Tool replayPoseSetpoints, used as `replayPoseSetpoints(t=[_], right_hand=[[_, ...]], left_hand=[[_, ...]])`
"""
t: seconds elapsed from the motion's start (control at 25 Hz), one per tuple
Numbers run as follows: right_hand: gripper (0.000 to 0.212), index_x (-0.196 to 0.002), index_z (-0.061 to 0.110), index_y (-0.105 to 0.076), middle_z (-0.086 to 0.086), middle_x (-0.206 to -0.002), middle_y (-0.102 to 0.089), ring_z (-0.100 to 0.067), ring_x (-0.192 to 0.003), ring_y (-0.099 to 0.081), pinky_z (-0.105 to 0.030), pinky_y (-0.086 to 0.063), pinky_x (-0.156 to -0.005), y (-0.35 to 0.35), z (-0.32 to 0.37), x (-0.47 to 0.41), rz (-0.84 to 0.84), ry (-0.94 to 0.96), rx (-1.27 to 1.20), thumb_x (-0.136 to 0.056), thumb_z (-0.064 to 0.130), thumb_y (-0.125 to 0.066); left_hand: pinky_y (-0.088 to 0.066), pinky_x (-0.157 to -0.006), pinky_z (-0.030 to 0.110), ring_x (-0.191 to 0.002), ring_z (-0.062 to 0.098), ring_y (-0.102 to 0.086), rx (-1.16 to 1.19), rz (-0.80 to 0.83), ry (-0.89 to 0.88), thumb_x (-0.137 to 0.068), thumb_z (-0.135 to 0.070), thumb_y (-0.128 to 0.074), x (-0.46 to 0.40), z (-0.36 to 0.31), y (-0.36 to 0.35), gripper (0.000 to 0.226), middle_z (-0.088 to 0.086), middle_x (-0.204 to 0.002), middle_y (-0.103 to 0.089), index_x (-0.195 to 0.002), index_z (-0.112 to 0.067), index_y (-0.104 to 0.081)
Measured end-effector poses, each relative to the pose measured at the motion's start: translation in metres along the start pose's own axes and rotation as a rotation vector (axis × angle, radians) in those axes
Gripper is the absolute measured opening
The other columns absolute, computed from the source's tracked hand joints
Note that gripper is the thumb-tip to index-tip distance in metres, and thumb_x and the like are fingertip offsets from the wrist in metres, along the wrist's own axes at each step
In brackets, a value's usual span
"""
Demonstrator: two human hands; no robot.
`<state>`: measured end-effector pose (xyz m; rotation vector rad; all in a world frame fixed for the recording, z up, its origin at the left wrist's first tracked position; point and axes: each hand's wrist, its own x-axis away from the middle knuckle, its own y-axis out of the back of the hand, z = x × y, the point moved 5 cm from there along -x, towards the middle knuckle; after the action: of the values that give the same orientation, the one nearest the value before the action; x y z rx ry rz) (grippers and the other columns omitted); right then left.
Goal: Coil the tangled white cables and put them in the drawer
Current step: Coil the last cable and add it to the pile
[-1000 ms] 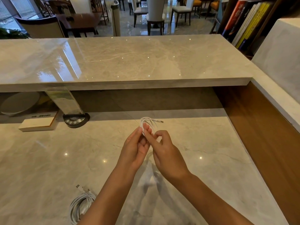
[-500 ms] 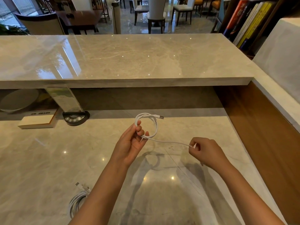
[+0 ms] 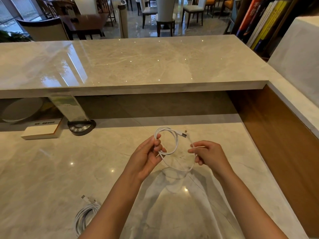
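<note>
A thin white cable (image 3: 175,138) with a USB plug at its end is held above the marble desk (image 3: 43,178). My left hand (image 3: 146,156) pinches a small loop of it between thumb and fingers. My right hand (image 3: 209,155) grips the free strand, which sags in a curve between both hands. A second white cable (image 3: 85,215), coiled, lies on the desk at the lower left, partly hidden by my left forearm. No drawer is in view.
A raised marble counter (image 3: 138,62) runs across the back, a wooden side panel (image 3: 276,144) closes the right. Under the counter sit a black button device (image 3: 81,127), a white book (image 3: 42,131) and a round grey plate (image 3: 20,109).
My hands went apart, stretching out a strand, then my right hand came back toward the left. The strand now hangs slack in a curve and the loop is larger.
</note>
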<state>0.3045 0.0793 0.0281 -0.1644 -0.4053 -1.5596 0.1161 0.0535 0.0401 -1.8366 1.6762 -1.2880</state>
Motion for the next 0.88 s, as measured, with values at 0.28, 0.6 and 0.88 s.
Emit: replayPoseSetpoints(t=[0.28,0.6,0.88], right_hand=[[0.017,-0.083,0.008,-0.066,-0.004,-0.066,-0.071,-0.011,-0.041,-0.052,-0.023,-0.044,-0.045,-0.029,-0.012,0.007,0.069,0.042,0.133,-0.081,-0.004,-0.054],[0.026,-0.102,0.015,-0.056,-0.007,-0.064,-0.065,-0.018,-0.058,-0.059,-0.028,-0.051,-0.060,-0.043,0.011,0.026,0.162,0.254,-0.156,-0.082,-0.003,-0.057],[0.046,-0.099,0.041,-0.048,0.000,-0.091,-0.061,-0.010,-0.079,-0.064,-0.021,-0.054,-0.070,-0.052,0.013,0.043,-0.006,0.491,-0.095,-0.084,-0.001,-0.062]], left_hand=[[-0.049,-0.055,0.018,-0.043,0.004,-0.043,0.051,0.020,0.029,-0.095,-0.010,-0.038,0.000,0.009,-0.008,0.023,-0.002,-0.055,-0.051,-0.089,-0.005,-0.059],[-0.050,-0.050,0.020,-0.041,0.005,-0.042,0.108,0.001,0.066,-0.092,-0.007,-0.042,-0.003,0.014,-0.009,0.016,-0.001,-0.055,-0.050,-0.089,-0.004,-0.058],[-0.055,-0.058,0.024,-0.049,0.006,-0.045,0.133,-0.029,0.065,-0.095,-0.009,-0.041,-0.007,0.018,-0.007,0.019,0.000,-0.057,-0.052,-0.092,-0.006,-0.060]])
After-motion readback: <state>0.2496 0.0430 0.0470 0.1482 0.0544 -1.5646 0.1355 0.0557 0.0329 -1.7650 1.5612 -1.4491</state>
